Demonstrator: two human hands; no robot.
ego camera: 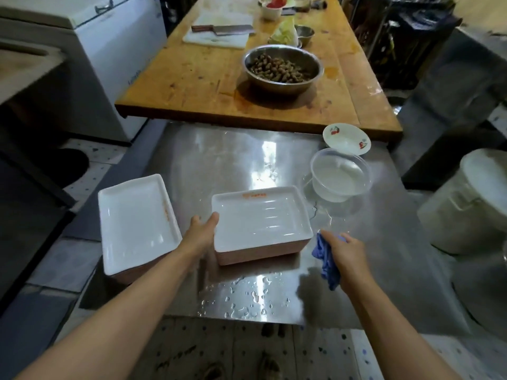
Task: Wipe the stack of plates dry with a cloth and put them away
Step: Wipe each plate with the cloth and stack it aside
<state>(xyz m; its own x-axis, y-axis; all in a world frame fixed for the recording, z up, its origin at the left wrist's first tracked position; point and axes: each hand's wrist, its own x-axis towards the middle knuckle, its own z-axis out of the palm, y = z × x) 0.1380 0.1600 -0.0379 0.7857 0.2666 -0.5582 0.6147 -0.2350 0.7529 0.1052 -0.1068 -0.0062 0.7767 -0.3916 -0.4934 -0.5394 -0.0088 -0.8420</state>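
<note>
A stack of white rectangular plates (pixel 260 223) with pink undersides stands in the middle of the wet steel table (pixel 219 160). My left hand (pixel 203 229) grips the left edge of the top plate, thumb over the rim. A second stack of the same plates (pixel 137 223) sits at the table's left edge. To the right of the middle stack, my right hand (pixel 345 256) holds a crumpled blue cloth (pixel 326 259) just above the table, apart from the plates.
A clear plastic tub (pixel 340 179) and a small cherry-patterned plate (pixel 347 139) stand at the right rear. Water drops lie near the front edge. Behind is a wooden table (pixel 192 78) with a steel bowl of peanuts (pixel 282 68), cleaver and cutting board. A white bucket (pixel 472 204) stands right.
</note>
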